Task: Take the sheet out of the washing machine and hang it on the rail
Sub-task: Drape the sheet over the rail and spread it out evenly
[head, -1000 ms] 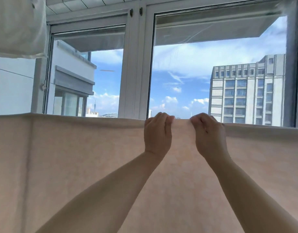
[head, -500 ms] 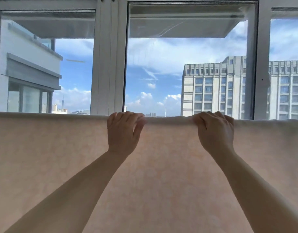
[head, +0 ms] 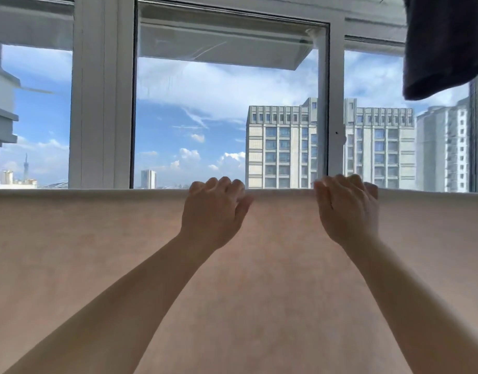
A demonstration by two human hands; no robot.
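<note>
The sheet [head: 97, 265], pale pink-beige, hangs flat across the whole lower half of the view. Its top fold runs as a straight horizontal line from 9 o'clock to 3 o'clock. The rail beneath that fold is covered by the cloth and cannot be seen directly.

Left hand [head: 214, 211]: just left of centre at the fold, knuckles uppermost. The fingers [head: 221, 183] are curled over the top edge of the sheet, and the thumb lies against the near face of the cloth, towards 3 o'clock. Right hand [head: 348, 209]: just right of centre, near the left hand but apart from it. Its fingers are likewise curled over the fold and its back faces the onlooker. Both hands hold the top edge. How firmly they hold it cannot be told. Both forearms rise from the bottom corners, at 7 and 5 o'clock, and lie in front of the sheet.

Behind the sheet stands a white-framed window [head: 102, 103] with several panes. Through it are seen blue sky with clouds and a pale multi-storey building [head: 283, 147] at about 2 o'clock. Taller blocks stand further right. A dark cloth [head: 445, 44] hangs down from the top edge at 1 o'clock, well apart from the sheet.
</note>
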